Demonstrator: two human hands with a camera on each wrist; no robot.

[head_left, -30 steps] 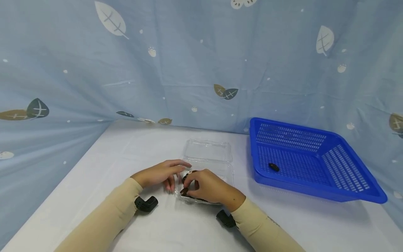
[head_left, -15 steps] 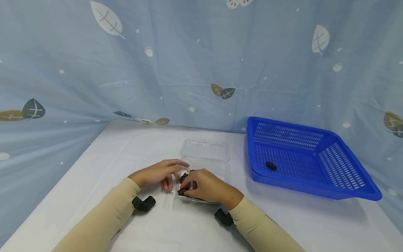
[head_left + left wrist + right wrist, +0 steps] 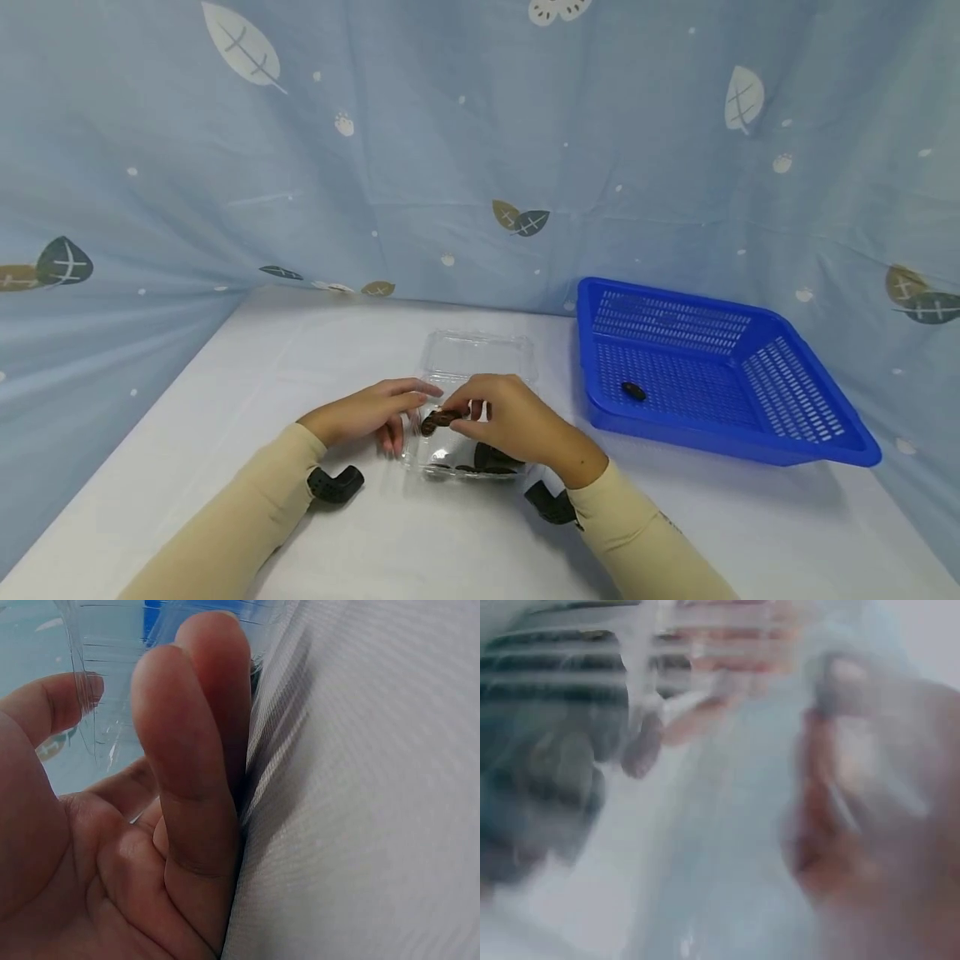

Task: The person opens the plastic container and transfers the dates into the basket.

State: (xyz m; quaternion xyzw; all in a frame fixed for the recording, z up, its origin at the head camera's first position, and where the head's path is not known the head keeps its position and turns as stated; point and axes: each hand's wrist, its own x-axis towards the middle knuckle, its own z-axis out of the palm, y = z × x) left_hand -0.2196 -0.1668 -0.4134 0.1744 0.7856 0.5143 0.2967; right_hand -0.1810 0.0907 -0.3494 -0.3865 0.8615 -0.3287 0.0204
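Box: clear, rectangular plastic clamshell container point(image 3: 450, 450) on the white-covered table point(image 3: 390, 533), its transparent lid point(image 3: 478, 353) laid back toward the table's far edge.
Right hand: the right hand point(image 3: 517, 417) reaches in over the box and pinches a dark brown, glossy oval piece point(image 3: 450, 418) between thumb and fingers, toward the box's left edge; the right wrist view is blurred.
Left hand: the left hand point(image 3: 375, 412) lies at the box's left edge with its fingers extended and curled round nothing — whether the fingertips press the plastic I cannot tell.
Box contents: a second brown oval piece point(image 3: 428, 426) is just beside the pinched one, by the left edge; more dark pieces point(image 3: 491, 458) are grouped toward the near right corner.
Basket: a blue, rectangular perforated plastic basket point(image 3: 693, 442) stands near the table's far right corner — one dark oval piece point(image 3: 633, 391) lies inside, toward its near left corner.
Backdrop: light blue, leaf-printed cloth point(image 3: 427, 125) beyond the table's far edge.
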